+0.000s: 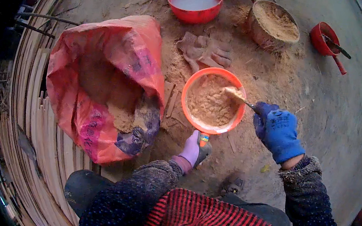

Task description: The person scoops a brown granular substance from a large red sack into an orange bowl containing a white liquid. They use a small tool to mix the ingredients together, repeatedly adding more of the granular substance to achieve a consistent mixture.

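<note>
In front of me is an orange-rimmed dipper (191, 78) with a short handle, holding a clumpy, damp tan mix that looks like sawdust. My left hand (194, 151), in a purple and dark grey glove, is closed round the dipper's handle. My right hand (280, 129), in a blue glove, grips a trowel (249, 104); its blade, coated with pale mix, reaches over the right side of the dipper. Left of the dipper stands an open red woven sack (109, 35) with sawdust-like material inside.
Beyond the dipper lies a dirty glove (205, 50). Farther off are a red basin (172, 4) of cloudy liquid, a long-handled scoop (263, 40) of sawdust, and a small red dipper (317, 38) with a tool in it. Wooden strips (43, 136) line the left side.
</note>
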A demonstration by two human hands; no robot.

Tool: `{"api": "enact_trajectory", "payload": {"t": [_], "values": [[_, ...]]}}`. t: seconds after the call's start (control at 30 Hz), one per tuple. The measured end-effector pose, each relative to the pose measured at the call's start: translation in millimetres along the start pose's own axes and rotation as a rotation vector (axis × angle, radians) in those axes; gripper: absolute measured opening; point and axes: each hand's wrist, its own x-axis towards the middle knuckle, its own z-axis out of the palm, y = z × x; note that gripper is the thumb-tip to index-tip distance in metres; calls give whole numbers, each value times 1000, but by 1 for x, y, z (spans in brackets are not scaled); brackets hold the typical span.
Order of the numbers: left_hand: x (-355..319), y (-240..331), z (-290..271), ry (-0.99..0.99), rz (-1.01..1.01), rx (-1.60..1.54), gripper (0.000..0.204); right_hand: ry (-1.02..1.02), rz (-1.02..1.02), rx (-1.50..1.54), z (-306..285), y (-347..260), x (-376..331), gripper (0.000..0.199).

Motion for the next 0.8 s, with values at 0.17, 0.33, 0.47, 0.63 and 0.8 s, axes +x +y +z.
{"api": "enact_trajectory", "payload": {"t": [0.17,0.33,0.47,0.63,0.8], "values": [[7,-13,1,-93,79,-140,41,42,12,-52,9,0,15,12],[16,1,36,-83,138,213,44,-92,76,27,52,17,5,10],[20,-24,43,-73,88,140,45,-99,100,170,13,1,-18,9],[38,-56,42,-66,163,87,49,-317,93,-31,44,-14,-29,13],[35,-52,39,-39,136,46,50,-53,87,49,19,20,-16,14]]}}
